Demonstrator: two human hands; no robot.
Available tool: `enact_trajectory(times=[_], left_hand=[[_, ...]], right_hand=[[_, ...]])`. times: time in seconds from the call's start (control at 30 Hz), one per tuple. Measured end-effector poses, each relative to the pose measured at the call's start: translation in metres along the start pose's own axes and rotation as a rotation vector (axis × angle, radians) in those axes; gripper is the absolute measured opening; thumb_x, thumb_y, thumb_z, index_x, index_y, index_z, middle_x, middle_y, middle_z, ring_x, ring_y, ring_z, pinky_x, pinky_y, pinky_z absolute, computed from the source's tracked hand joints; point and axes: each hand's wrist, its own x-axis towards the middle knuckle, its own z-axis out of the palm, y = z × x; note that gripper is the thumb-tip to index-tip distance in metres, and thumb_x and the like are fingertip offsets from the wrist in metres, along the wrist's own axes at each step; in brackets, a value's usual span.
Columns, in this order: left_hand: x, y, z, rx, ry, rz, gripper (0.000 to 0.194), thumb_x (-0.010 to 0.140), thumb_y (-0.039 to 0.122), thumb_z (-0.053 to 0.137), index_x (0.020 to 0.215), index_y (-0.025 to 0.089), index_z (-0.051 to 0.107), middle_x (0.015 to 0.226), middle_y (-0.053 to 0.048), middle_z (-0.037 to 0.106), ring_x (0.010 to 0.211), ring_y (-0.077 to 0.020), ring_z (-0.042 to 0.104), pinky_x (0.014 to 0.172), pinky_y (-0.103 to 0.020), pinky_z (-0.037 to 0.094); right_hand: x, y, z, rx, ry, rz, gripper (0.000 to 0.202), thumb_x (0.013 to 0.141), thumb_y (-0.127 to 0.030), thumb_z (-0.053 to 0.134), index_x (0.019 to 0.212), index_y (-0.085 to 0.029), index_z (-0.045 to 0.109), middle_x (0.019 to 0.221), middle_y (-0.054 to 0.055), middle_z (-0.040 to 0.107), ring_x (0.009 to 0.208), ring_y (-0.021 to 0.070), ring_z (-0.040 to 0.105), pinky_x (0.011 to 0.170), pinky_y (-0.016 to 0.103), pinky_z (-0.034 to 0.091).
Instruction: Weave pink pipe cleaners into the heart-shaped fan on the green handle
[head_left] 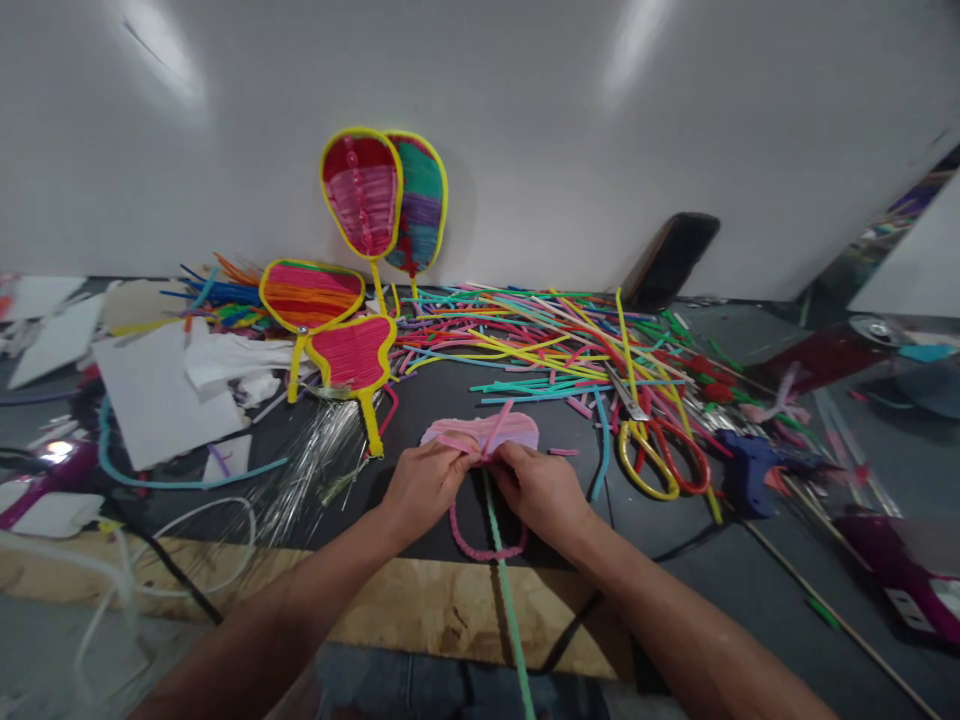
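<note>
The long thin green stick runs off the 6 o'clock edge; hands cover its top end.

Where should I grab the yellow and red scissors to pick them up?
Probably by the loop handles of the scissors, coming from the near side: the yellow and red loops lie toward the person on bare dark mat, while the blades point away into the pile of strips.

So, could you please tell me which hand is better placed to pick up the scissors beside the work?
Probably the right hand: the scissors lie on its side, while the left hand is farther away, both pinching the pink woven piece.
</note>
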Motion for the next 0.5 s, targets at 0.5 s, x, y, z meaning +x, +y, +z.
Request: enact_trajectory(times=[0.5], left_hand=[[-0.0003, -0.0008, 0.0012, -0.035, -0.019, -0.074, 0.023, 0.089, 0.027, 0.045, 0.09, 0.019, 0.066, 0.088, -0.003, 0.072, 0.083, -0.0166, 0.066, 0.073, -0.026, 0.05]], right_hand=[[0.0021, 0.0046, 0.0012, 0.356, 0.054, -0.07, 0.011, 0.084, -0.021, 0.052, 0.09, -0.02, 0.062, 0.084, 0.002, 0.068, 0.073, 0.0138, 0.063, 0.065, 0.021, 0.042]])
